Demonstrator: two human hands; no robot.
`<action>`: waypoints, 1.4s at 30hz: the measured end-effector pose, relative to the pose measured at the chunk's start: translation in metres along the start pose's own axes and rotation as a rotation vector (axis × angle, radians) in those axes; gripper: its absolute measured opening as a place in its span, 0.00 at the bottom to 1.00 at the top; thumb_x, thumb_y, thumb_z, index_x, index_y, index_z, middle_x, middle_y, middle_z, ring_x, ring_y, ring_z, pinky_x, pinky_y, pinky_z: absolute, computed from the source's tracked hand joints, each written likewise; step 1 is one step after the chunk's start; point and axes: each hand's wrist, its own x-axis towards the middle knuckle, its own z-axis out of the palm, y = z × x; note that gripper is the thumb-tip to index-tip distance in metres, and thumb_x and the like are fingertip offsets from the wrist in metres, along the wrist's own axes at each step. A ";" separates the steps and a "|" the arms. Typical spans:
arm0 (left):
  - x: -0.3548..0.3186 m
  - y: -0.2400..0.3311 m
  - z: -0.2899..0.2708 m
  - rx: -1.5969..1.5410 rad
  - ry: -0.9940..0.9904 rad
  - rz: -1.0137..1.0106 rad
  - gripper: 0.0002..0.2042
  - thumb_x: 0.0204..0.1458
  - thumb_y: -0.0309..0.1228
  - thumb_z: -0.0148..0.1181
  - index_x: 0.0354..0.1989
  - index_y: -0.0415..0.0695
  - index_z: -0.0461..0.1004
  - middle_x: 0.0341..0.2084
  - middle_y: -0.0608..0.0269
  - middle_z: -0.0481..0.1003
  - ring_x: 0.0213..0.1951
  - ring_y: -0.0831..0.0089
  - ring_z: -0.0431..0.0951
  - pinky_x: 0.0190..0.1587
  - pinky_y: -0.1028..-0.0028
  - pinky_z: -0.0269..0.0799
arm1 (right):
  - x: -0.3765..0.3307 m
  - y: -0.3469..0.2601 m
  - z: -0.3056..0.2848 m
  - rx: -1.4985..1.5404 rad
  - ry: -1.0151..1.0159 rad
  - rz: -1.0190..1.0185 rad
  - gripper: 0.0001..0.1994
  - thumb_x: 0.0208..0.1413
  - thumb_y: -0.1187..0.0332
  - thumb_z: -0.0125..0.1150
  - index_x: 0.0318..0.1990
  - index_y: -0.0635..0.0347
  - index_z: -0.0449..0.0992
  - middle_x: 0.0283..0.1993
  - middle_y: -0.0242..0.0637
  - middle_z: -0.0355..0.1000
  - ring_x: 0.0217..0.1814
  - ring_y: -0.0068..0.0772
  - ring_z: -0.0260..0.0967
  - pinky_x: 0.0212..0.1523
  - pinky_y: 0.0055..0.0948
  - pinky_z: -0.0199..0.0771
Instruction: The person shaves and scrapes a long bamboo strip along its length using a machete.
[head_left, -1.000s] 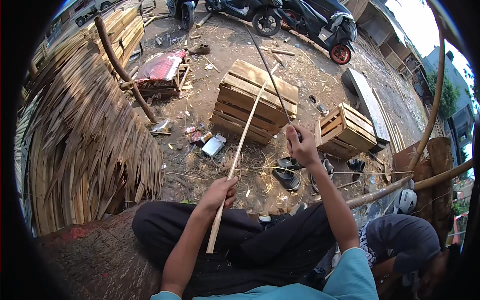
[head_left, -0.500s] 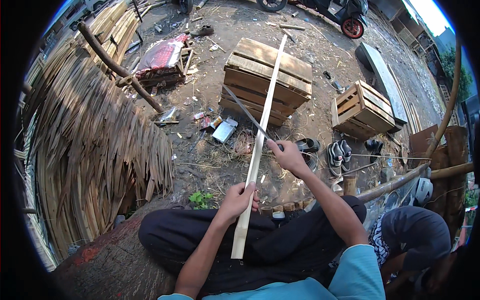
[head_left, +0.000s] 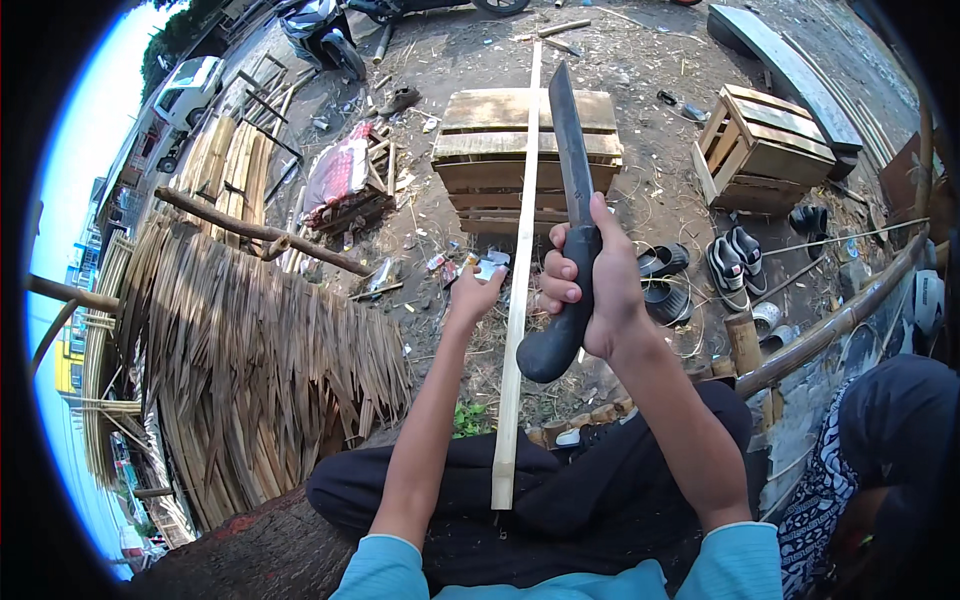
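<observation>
A long pale bamboo strip (head_left: 521, 270) runs from my lap forward over the slatted wooden crate (head_left: 480, 113). My right hand (head_left: 612, 285) is wrapped round the black handle of a machete (head_left: 571, 150), its dark blade raised and pointing away from me, just right of the strip. My left hand (head_left: 474, 296) is off the strip, a little to its left, with thumb and forefinger apart. Its other fingers are partly hidden, and I see nothing held in it. The strip's near end lies over my crossed legs in dark trousers.
Thatch of dry leaves (head_left: 260, 340) with a wooden pole (head_left: 260, 232) stands at the left. To the right are sandals (head_left: 668, 298), sneakers (head_left: 735, 268) and a smaller crate (head_left: 765, 150). A person in patterned cloth (head_left: 820, 490) sits close on my right, beside a bamboo rail (head_left: 835, 308).
My left hand has let go of the strip and moved forward. The machete has come off the strip and been lifted upright in my right hand. The view has turned left.
</observation>
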 end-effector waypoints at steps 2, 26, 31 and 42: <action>0.024 0.026 0.040 -0.272 -0.256 -0.167 0.32 0.46 0.58 0.54 0.42 0.36 0.70 0.31 0.55 0.75 0.40 0.62 0.75 0.39 0.60 0.69 | 0.003 -0.016 -0.021 0.258 0.022 -0.073 0.23 0.57 0.41 0.38 0.28 0.53 0.61 0.14 0.21 0.52 0.10 0.16 0.49 0.16 0.21 0.54; -0.149 0.046 -0.075 -0.214 -0.079 0.262 0.11 0.60 0.32 0.41 0.41 0.38 0.66 0.15 0.71 0.61 0.18 0.83 0.60 0.21 0.78 0.57 | 0.019 0.011 -0.022 -0.898 0.012 -0.305 0.24 0.55 0.44 0.48 0.25 0.58 0.66 0.11 0.31 0.62 0.11 0.25 0.63 0.15 0.30 0.62; -0.182 0.061 -0.093 -0.176 -0.042 0.335 0.12 0.59 0.31 0.41 0.44 0.35 0.65 0.15 0.56 0.67 0.19 0.67 0.69 0.24 0.67 0.63 | 0.015 0.027 -0.022 -1.877 0.014 -0.912 0.23 0.49 0.42 0.53 0.25 0.55 0.69 0.12 0.35 0.66 0.13 0.35 0.67 0.13 0.31 0.63; -0.214 0.036 -0.110 -0.051 0.002 0.383 0.21 0.54 0.24 0.47 0.57 0.33 0.57 0.21 0.39 0.69 0.25 0.45 0.72 0.28 0.57 0.64 | 0.026 -0.018 -0.033 -2.174 0.034 -0.977 0.21 0.47 0.46 0.58 0.25 0.57 0.70 0.14 0.38 0.65 0.17 0.41 0.67 0.20 0.35 0.64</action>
